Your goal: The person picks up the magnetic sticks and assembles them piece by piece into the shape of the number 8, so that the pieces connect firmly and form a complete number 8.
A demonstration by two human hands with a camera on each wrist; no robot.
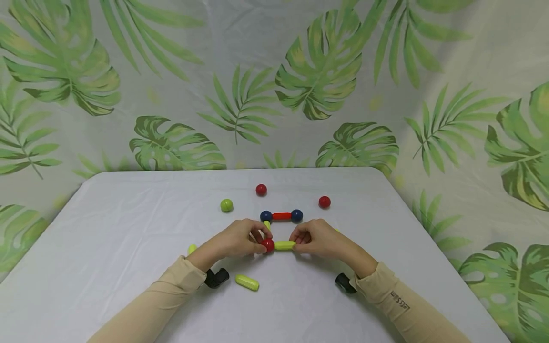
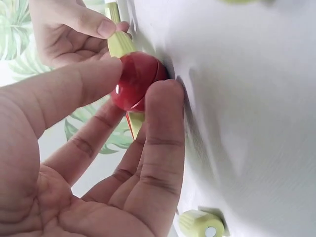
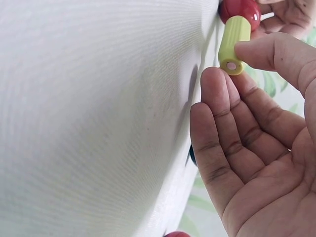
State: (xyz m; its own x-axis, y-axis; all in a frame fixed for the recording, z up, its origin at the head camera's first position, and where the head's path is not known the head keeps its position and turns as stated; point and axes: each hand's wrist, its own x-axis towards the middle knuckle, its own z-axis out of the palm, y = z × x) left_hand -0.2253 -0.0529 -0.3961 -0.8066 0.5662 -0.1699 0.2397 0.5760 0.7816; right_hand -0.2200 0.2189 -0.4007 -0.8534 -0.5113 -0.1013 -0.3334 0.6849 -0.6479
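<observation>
My left hand (image 1: 240, 238) pinches a glossy red ball (image 1: 268, 246) between thumb and fingers, close to the white table. From the ball's right side a yellow-green ribbed rod (image 1: 284, 245) sticks out, and my right hand (image 1: 318, 238) pinches its free end between thumb and fingertips. In the right wrist view that rod (image 3: 235, 42) shows a pale round spot on its end face. Behind the ball, a second yellow-green rod (image 1: 267, 224) runs back to a dark blue ball (image 1: 266, 216). A red rod (image 1: 281, 216) links this to another blue ball (image 1: 297, 216).
Loose on the table are a green ball (image 1: 226, 205), a red ball (image 1: 261, 190) and another red ball (image 1: 324, 202). A yellow-green rod (image 1: 247, 282) lies in front; one more rod (image 1: 192, 248) peeks past the left forearm. Leaf-patterned cloth (image 1: 240, 109) hangs behind the table.
</observation>
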